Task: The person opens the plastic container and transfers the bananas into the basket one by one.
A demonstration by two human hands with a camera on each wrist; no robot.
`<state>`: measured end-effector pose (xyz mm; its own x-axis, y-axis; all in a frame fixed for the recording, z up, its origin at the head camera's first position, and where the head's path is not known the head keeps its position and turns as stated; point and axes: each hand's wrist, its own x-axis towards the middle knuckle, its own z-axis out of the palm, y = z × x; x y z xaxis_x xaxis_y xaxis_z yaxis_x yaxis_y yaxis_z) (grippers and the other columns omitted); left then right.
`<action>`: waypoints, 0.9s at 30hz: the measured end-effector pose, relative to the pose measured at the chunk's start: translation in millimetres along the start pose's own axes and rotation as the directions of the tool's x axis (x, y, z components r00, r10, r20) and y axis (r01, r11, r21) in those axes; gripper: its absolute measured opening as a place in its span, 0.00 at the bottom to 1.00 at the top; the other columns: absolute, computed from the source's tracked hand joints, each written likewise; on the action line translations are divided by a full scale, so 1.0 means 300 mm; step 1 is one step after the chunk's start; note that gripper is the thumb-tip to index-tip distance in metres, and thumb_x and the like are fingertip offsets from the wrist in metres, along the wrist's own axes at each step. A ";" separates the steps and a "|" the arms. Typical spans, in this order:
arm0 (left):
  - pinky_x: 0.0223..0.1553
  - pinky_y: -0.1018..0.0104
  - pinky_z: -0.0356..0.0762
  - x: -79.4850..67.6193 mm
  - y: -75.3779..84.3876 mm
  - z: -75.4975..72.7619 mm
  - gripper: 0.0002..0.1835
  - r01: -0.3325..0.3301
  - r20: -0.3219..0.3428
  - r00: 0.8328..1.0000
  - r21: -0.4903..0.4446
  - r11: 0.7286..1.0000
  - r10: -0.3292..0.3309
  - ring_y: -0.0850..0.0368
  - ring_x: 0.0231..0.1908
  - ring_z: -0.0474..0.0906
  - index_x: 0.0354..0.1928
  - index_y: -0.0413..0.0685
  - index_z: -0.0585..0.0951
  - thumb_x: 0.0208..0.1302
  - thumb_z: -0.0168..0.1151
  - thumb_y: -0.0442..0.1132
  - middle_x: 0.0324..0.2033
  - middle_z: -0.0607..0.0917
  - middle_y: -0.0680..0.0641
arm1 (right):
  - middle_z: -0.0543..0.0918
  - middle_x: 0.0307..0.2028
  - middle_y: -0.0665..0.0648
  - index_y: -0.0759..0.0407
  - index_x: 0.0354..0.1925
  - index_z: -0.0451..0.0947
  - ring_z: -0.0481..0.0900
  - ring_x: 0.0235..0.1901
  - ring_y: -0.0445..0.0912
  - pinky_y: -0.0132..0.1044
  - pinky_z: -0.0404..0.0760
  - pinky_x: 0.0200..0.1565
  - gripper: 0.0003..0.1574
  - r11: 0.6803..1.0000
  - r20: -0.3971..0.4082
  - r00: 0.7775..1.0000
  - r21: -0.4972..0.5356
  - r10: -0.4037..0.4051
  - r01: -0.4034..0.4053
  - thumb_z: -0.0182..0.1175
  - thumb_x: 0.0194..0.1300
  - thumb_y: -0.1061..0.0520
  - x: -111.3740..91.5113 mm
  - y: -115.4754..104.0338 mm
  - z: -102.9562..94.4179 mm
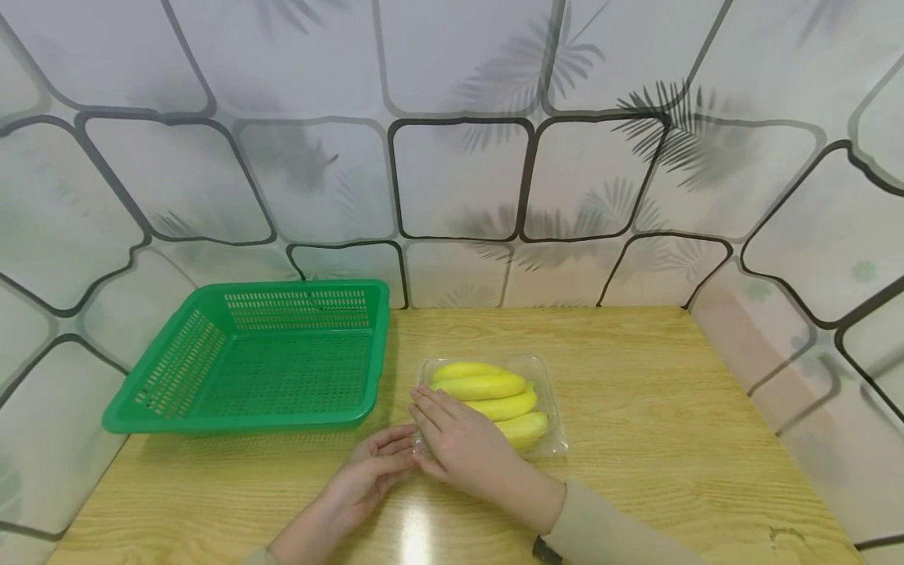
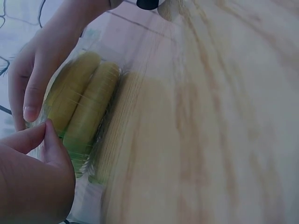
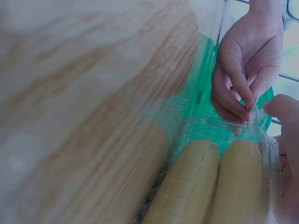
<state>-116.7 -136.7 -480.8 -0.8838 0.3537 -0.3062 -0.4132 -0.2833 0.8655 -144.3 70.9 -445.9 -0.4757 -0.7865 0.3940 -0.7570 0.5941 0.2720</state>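
A clear plastic box point(image 1: 554, 428) with several yellow bananas point(image 1: 497, 384) inside lies on the wooden table, to the right of the green basket. At its near left corner my left hand point(image 1: 370, 471) pinches the plastic edge between thumb and fingers; the right wrist view shows this left hand point(image 3: 247, 70) from the front. My right hand point(image 1: 469, 447) reaches across the box from the near right and rests on its left side, its fingers straight and together, covering part of the bananas. In the left wrist view, the right thumb point(image 2: 35, 93) points down close to the left fingertips.
A green plastic basket point(image 1: 374, 392) with slotted walls stands at the left, close beside the box. Patterned wall covering point(image 1: 459, 180) encloses the table point(image 1: 636, 377) at the back and both sides.
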 end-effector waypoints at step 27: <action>0.57 0.72 0.85 -0.001 -0.001 0.009 0.37 -0.001 -0.057 0.998 0.006 1.000 0.002 0.62 0.50 0.85 0.75 0.25 0.62 0.68 0.65 0.26 0.49 0.88 0.53 | 0.80 0.70 0.60 0.62 0.67 0.80 0.76 0.73 0.51 0.41 0.72 0.76 0.40 1.000 0.005 1.000 0.022 0.015 -0.015 0.64 0.71 0.34 0.000 -0.001 0.001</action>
<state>-115.8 -134.4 -480.0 -0.8957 0.3014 -0.3269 -0.4105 -0.2781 0.8684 -144.2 70.7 -446.4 -0.4895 -0.7781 0.3936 -0.7590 0.6024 0.2469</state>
